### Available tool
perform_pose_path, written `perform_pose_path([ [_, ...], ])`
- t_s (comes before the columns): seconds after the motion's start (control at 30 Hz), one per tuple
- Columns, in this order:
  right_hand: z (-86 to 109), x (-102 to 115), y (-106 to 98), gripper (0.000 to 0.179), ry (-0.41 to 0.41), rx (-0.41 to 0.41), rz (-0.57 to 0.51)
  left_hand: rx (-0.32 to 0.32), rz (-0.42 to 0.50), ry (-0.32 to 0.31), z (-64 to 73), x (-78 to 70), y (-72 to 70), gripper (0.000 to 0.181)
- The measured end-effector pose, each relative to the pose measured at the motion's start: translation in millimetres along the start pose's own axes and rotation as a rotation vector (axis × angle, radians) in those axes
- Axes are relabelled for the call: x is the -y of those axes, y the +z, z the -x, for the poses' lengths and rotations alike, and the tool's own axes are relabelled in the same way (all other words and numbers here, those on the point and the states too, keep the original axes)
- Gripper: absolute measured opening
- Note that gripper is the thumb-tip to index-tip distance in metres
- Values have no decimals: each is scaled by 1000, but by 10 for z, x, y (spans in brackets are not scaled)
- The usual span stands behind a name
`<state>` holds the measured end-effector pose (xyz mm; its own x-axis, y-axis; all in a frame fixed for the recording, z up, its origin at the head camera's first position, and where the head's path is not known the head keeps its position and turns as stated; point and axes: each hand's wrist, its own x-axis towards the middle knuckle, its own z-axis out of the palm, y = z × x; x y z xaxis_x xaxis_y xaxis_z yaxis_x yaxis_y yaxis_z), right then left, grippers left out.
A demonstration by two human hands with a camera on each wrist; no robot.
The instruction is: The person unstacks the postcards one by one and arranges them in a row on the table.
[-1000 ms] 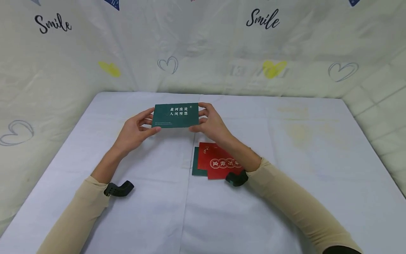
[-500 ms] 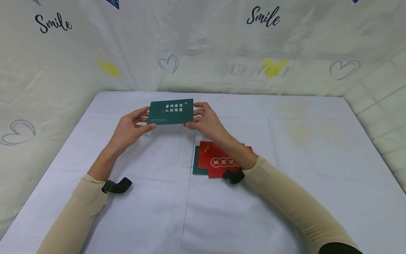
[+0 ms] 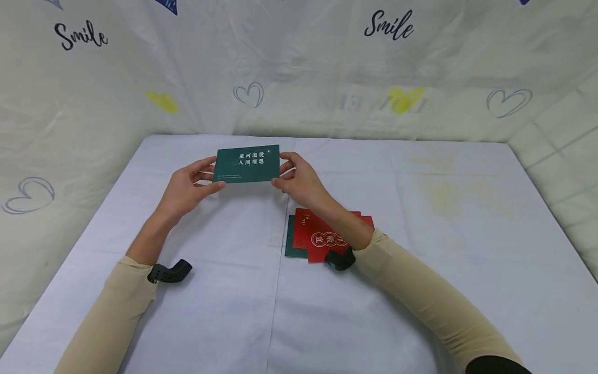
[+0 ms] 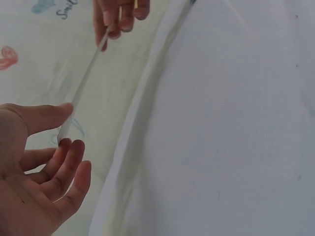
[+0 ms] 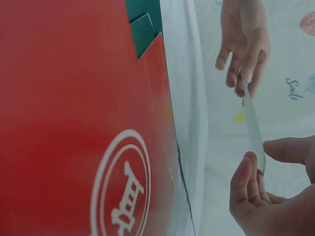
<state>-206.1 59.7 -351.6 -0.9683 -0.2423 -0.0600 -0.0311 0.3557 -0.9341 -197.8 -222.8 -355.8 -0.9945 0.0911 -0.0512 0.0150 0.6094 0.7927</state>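
The left hand [image 3: 183,191] and right hand [image 3: 302,182] pinch opposite ends of the green card [image 3: 246,165] between thumb and fingers, closed to its thickness, above the far bench [image 3: 224,311], apparently leaving its lettering uncovered; red cards [image 3: 320,228] lie nearer, to the right

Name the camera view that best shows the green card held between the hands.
The head view: there the green card shows its broad face, with white lettering near the upper edge. The left wrist and right wrist views both catch it nearly edge-on, as a thin pale strip without visible lettering.
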Motion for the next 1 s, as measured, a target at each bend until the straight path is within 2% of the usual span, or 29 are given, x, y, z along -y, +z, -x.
perform_pose_path([
  [0.47, -27, 45, 125, 67, -45, 2, 35, -3, -22, -16, -21, 38, -164, 75],
  [0.77, -69, 70, 197, 58, -8, 5, -24, 3, -59, -49, -19, 33, -266, 75],
  [1.0, -100, 77, 268, 57, -12, 27, -22, 2, -71, -66, -10, 64, -358, 74],
])
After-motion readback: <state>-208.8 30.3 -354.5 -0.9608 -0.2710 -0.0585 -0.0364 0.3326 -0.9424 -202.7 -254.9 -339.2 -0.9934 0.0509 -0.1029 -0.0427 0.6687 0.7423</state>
